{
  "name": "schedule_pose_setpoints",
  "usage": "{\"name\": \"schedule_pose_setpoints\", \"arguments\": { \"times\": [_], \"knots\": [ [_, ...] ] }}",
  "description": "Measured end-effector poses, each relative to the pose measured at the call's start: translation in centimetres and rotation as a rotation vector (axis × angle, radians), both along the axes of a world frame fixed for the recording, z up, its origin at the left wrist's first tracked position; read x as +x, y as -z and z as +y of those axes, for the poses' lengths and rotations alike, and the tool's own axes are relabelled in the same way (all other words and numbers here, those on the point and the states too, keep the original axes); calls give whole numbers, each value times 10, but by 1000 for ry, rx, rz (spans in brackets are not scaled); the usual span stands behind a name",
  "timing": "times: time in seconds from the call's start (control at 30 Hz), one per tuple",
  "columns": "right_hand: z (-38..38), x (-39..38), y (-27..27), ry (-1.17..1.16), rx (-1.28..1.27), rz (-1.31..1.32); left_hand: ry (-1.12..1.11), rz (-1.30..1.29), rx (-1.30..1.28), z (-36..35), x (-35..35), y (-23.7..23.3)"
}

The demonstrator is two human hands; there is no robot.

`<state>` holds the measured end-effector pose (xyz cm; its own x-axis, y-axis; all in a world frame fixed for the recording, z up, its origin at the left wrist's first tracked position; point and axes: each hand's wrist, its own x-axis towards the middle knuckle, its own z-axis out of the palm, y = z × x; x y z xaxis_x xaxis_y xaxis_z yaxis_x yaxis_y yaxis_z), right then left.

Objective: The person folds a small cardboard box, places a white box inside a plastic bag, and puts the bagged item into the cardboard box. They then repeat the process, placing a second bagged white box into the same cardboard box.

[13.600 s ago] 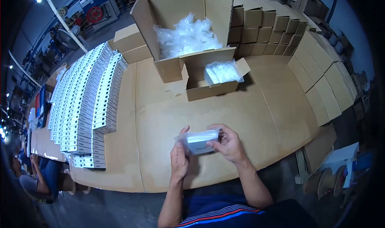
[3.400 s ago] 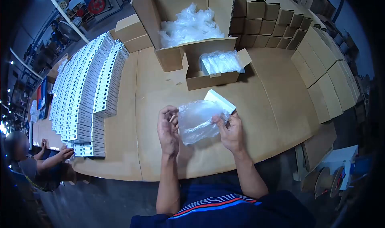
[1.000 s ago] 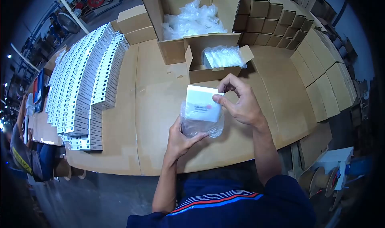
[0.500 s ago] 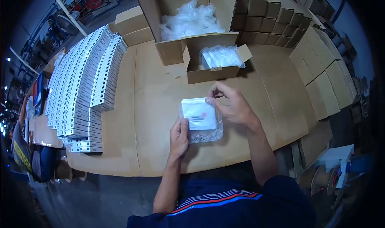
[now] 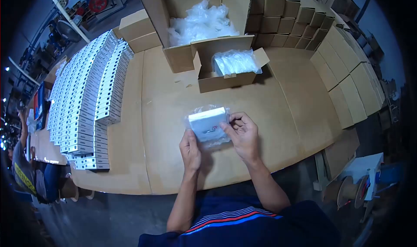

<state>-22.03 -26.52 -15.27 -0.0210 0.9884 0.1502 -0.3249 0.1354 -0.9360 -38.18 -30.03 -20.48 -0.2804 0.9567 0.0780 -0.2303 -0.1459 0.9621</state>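
Between my hands is a flat white box inside a clear plastic bag, held above the cardboard-covered table. My left hand grips its lower left side, thumb on the front. At the right edge, my right hand pinches the bagged box with the thumb over its face. Small dark and reddish print shows near the right thumb. Beyond my hands stands an open cardboard carton holding bagged items in clear plastic.
Long stacks of small white boxes line the table's left side. A large open carton of clear plastic bags stands behind. Brown cartons are piled at the right and back right. A person is at the far left.
My right hand has come down from the bag's top to the box's right side. The bagged box has tilted, and loose plastic now shows above its top edge.
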Motion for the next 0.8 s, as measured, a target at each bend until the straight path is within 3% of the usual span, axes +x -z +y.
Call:
{"name": "schedule_pose_setpoints", "arguments": {
  "times": [0.13,0.17,0.37,0.43,0.5,0.53,0.67,0.77,0.8],
  "knots": [
    [3,5,6,28,57,-27,-23,107,45,-2,1,-11],
    [3,7,10,1,64,-1,148,-25,27,-4,-7,-10],
    [5,12,15,-179,52,206,119,22,62,-2,-4,-16],
    [5,12,12,-174,65,157,207,13,-102,-2,-17,-11],
    [3,11,7,-157,66,125,250,-64,-166,-5,-19,-13],
    [3,9,4,-143,63,117,249,-136,-144,-6,-11,-34],
    [7,13,7,-140,83,86,217,-231,-28,-4,1,-45],
    [5,18,10,-132,101,14,159,172,42,2,-1,-18],
    [5,21,11,-146,89,-18,173,86,-44,1,-1,-23]
  ]
}}
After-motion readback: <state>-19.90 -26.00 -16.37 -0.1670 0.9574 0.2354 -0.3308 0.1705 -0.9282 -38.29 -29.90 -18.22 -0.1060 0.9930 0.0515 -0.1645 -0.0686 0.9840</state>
